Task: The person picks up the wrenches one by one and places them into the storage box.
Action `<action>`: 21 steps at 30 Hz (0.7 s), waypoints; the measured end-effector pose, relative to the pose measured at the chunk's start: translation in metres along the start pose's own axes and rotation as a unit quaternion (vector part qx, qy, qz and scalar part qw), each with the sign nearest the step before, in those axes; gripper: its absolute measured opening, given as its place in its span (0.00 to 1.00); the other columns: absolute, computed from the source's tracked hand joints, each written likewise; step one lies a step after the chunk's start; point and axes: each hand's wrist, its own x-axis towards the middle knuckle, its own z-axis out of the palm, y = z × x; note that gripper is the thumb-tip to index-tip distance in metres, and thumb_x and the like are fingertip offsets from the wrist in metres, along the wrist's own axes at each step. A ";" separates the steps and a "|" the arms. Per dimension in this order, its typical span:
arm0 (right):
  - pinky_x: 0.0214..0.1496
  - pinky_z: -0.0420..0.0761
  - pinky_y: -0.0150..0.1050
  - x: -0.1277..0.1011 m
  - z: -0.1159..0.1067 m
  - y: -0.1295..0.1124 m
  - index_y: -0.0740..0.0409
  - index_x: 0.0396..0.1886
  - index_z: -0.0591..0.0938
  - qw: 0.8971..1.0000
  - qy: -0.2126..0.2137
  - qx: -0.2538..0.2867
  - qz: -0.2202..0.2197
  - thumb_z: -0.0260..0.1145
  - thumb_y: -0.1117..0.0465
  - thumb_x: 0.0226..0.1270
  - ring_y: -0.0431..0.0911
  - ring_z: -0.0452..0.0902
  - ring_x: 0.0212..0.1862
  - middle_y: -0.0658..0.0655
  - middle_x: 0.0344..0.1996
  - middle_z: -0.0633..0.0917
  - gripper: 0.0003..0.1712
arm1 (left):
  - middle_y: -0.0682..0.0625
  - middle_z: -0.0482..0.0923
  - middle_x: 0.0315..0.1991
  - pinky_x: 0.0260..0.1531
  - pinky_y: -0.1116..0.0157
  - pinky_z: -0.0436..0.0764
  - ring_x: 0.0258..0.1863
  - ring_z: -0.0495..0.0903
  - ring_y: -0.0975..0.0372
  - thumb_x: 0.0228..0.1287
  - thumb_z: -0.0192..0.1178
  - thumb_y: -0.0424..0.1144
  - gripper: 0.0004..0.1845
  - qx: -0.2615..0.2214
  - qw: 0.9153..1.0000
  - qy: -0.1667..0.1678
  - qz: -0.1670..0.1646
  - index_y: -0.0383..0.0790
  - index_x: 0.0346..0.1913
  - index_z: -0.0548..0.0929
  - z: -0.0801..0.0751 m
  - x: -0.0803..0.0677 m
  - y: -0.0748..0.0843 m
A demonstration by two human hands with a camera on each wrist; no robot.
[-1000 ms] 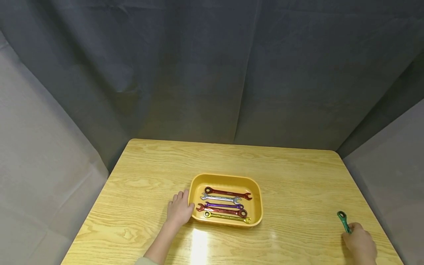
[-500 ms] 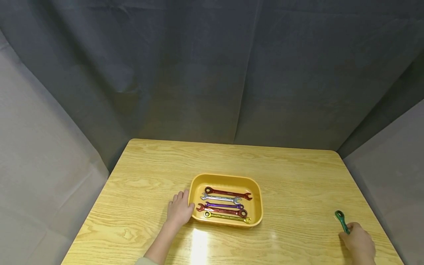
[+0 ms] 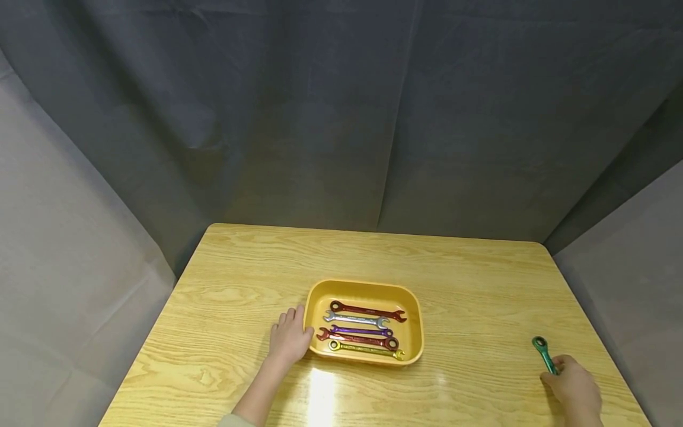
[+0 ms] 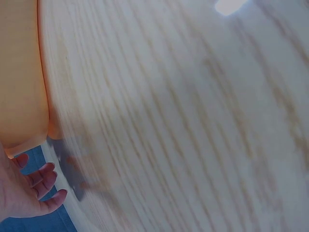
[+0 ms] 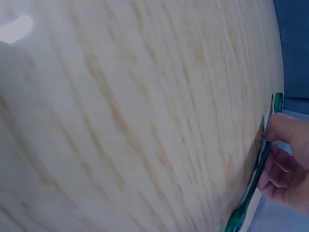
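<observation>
A yellow tray [image 3: 320,292] sits mid-table holding several wrenches side by side: red [image 3: 367,311], silver [image 3: 354,321], purple [image 3: 360,331], dark red [image 3: 356,339] and yellow [image 3: 366,350]. My left hand [image 3: 290,338] rests on the table with straight fingers against the tray's left wall [image 4: 21,77]. At the table's right front, my right hand [image 3: 571,388] pinches the shaft of a green ratchet wrench [image 3: 544,353], its ring end pointing away from me. In the right wrist view the fingers [image 5: 285,159] curl round the green wrench [image 5: 251,193].
The wooden table [image 3: 245,279] is ringed by dark grey cloth on three sides. Its right edge runs close beside my right hand. Bare wood lies between the tray and the green wrench.
My right hand has shifted the green wrench slightly left and away from me. The left hand and tray have stayed still.
</observation>
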 end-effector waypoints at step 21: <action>0.25 0.71 0.43 -0.003 -0.003 -0.032 0.73 0.47 0.71 0.994 0.064 0.002 -0.090 0.64 0.63 0.51 0.58 0.76 0.31 0.73 0.36 0.79 0.25 | 0.41 0.69 0.52 0.46 0.47 0.67 0.49 0.67 0.49 0.61 0.50 0.45 0.28 0.003 1.000 0.000 -0.003 0.37 0.62 0.64 -0.001 -0.001 0.002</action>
